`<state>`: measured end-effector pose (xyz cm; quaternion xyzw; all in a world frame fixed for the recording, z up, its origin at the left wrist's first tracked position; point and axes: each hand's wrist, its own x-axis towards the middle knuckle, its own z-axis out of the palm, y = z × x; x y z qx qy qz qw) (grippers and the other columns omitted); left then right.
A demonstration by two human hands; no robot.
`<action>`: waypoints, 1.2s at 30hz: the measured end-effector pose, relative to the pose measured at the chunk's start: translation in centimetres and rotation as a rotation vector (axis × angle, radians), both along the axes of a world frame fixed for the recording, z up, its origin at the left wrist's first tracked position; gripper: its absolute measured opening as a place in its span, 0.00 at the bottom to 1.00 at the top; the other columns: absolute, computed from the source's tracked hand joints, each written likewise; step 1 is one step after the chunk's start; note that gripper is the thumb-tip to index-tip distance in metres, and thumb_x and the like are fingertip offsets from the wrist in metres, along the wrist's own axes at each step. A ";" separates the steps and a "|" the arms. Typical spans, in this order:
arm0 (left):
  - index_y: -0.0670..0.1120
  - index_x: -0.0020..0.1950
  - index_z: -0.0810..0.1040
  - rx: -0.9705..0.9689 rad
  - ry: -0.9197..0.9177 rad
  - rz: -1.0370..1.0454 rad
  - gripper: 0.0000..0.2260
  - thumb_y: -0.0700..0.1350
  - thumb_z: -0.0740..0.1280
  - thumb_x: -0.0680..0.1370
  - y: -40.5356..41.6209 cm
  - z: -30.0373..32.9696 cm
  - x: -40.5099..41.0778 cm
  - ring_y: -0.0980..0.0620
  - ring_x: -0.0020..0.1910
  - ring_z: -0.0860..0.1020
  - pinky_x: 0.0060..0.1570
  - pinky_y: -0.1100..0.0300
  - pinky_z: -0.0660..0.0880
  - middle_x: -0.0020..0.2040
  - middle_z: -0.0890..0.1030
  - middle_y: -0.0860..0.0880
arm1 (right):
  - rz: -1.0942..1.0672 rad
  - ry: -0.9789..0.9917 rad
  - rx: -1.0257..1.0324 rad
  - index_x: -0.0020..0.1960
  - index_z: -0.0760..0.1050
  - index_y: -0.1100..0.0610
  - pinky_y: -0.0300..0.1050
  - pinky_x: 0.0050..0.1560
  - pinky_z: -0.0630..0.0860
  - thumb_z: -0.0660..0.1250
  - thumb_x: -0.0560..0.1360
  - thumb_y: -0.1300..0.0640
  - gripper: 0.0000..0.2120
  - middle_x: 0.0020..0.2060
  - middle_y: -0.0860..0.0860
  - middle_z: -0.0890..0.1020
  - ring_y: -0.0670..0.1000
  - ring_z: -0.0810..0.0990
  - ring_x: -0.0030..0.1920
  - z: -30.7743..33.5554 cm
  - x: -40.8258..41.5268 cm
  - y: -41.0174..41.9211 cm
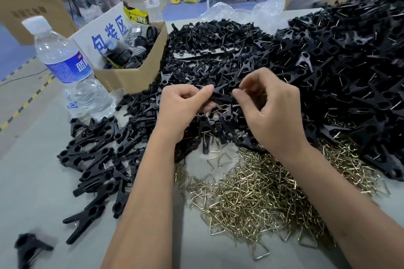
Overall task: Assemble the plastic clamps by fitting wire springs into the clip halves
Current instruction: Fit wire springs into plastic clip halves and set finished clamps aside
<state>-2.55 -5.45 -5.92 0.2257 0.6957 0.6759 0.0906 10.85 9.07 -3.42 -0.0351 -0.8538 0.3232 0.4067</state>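
Two bare forearms reach up from the bottom edge over a heap of brass-coloured wire springs on a grey table. Above it, the left hand pinches a black clip half between thumb and fingers, while the right hand curls beside it, its fingertips touching the piece; whether it holds a spring cannot be made out. Piles of black clamps merge behind, and one blurred clamp lies bottom left.

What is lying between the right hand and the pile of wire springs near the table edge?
Nothing visible. The right hand hangs above the black clip halves, and the wire springs lie uncovered just nearer the person, below the wrist.
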 end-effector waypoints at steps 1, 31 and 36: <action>0.36 0.39 0.85 0.036 -0.030 0.028 0.13 0.46 0.77 0.76 -0.1 0.0 -0.2 0.46 0.38 0.86 0.47 0.53 0.84 0.38 0.86 0.40 | 0.092 -0.089 0.042 0.48 0.81 0.56 0.36 0.40 0.79 0.73 0.79 0.57 0.03 0.37 0.43 0.81 0.41 0.80 0.37 0.1 0.1 -0.2; 0.40 0.48 0.86 0.184 0.019 -0.299 0.10 0.32 0.79 0.69 0.5 -0.4 0.7 0.41 0.50 0.87 0.52 0.54 0.83 0.52 0.87 0.39 | 0.148 -0.144 -1.059 0.37 0.85 0.59 0.36 0.23 0.67 0.77 0.73 0.66 0.08 0.31 0.56 0.81 0.46 0.71 0.26 -2.8 -0.6 2.0; 0.35 0.51 0.84 0.142 0.005 -0.308 0.13 0.34 0.79 0.68 0.7 -0.5 0.8 0.42 0.48 0.87 0.50 0.54 0.83 0.52 0.87 0.39 | 0.090 -0.119 -1.041 0.38 0.84 0.60 0.37 0.21 0.66 0.77 0.73 0.67 0.07 0.29 0.55 0.81 0.48 0.70 0.23 -3.0 -0.8 2.1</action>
